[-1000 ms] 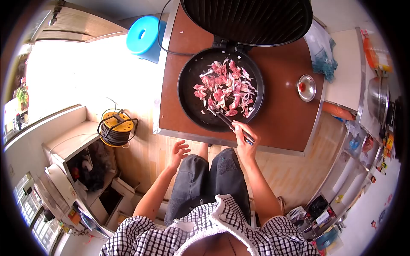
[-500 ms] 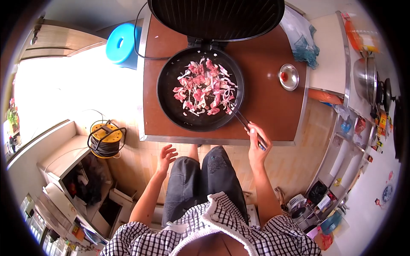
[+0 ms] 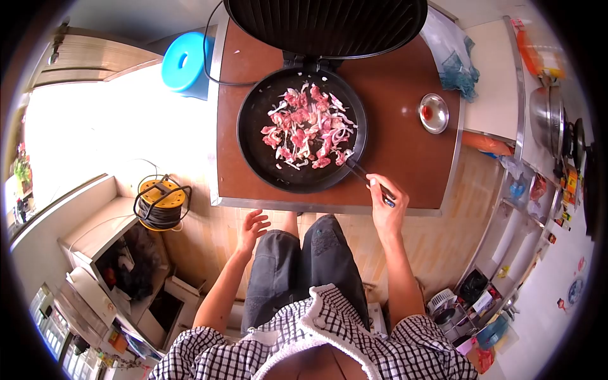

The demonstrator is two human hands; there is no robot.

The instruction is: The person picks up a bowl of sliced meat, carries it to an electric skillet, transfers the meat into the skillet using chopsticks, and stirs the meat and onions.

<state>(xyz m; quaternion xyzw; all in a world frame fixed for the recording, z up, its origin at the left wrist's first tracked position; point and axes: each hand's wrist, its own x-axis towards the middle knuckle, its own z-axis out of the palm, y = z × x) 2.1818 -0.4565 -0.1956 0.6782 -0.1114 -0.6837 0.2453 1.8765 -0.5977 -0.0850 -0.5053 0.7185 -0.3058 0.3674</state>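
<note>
My right hand (image 3: 387,206) is closed around a pair of dark chopsticks (image 3: 358,170) at the table's front edge. Their tips reach over the lower right rim of a round black electric griddle (image 3: 258,170), touching the pieces there. Pink raw-looking meat slices mixed with pale onion-like strips (image 3: 303,120) are spread across the middle of the griddle. Its ridged black lid (image 3: 326,28) stands raised at the back. My left hand (image 3: 253,229) hangs above my lap, short of the table, with its fingers apart and nothing in it.
A small metal bowl (image 3: 441,121) with something red in it sits right on the brown table (image 3: 396,136). Plastic bags (image 3: 459,69) lie beyond. A blue stool (image 3: 179,75), a cable reel (image 3: 161,206) and a power cord (image 3: 228,83) are at left; shelves (image 3: 496,266) stand at right.
The view has shifted slightly. My right hand and the chopsticks have moved a little, with the tips still at the griddle's lower right. My left hand stays open near my lap.
</note>
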